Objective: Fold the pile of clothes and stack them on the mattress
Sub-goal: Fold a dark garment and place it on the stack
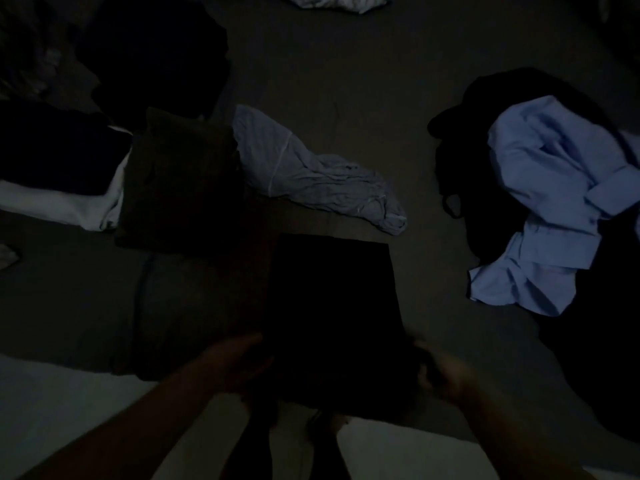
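Observation:
The scene is very dark. A black garment [332, 306], folded into a long rectangle, lies on the dark mattress [346, 98] right in front of me. My left hand [239, 362] holds its near left edge and my right hand [446, 372] holds its near right corner; the right hand is blurred. An unfolded light-blue shirt [550, 202] lies crumpled on dark clothes [460, 188] at the right. A crumpled grey-blue garment [311, 171] lies at the centre. Folded dark items [180, 181] sit at the left.
A dark folded piece on a white one [65, 202] lies at the far left. More dark clothes [156, 53] sit at the back left, and a pale bundle [339, 1] at the top edge. The pale floor [398, 455] shows at the bottom.

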### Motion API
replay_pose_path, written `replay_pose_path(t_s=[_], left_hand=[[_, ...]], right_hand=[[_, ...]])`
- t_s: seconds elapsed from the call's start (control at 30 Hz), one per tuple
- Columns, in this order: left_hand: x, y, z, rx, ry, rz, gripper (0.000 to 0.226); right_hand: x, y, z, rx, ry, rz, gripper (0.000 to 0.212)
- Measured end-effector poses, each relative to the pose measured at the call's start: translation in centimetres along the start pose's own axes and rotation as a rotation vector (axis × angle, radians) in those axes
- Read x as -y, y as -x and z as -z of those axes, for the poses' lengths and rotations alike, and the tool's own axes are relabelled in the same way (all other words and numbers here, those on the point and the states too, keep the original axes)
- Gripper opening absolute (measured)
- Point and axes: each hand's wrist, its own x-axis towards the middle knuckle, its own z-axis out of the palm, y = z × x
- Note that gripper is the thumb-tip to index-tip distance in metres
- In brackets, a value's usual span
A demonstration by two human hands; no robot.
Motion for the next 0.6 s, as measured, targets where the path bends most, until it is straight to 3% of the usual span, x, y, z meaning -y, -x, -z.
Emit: replay_pose_path(t_s=[0.13,0.27,0.43,0.53,0.6], left_hand=[[-7.3,-0.2,-5.8,0.051,0.121,-0.137,0.018],[-11.1,-3.0,-7.0,0.015,0.186,-0.289,0.044],[-7.4,-6.5,-5.7,-0.253,-0.512,-0.457,0.029],[-3.5,-6.6,-6.6,-0.223,-0.501,-0.392,0.048],[-2.4,-7.0,-7.4,-0.234,-0.463,-0.402,0.068]], right_hand=[[9.5,-3.3,-2.2,-0.046,-0.102,0.043,0.043],[13.3,-7.1,-2.8,-0.039,-0.122,0.108,0.044],[8.3,-10.8,-2.6,-0.108,0.134,0.173,0.035],[4.7,-11.7,-2.4,-0.107,0.114,0.228,0.051],[4.2,-11.5,-3.0,-0.115,0.088,0.225,0.044]])
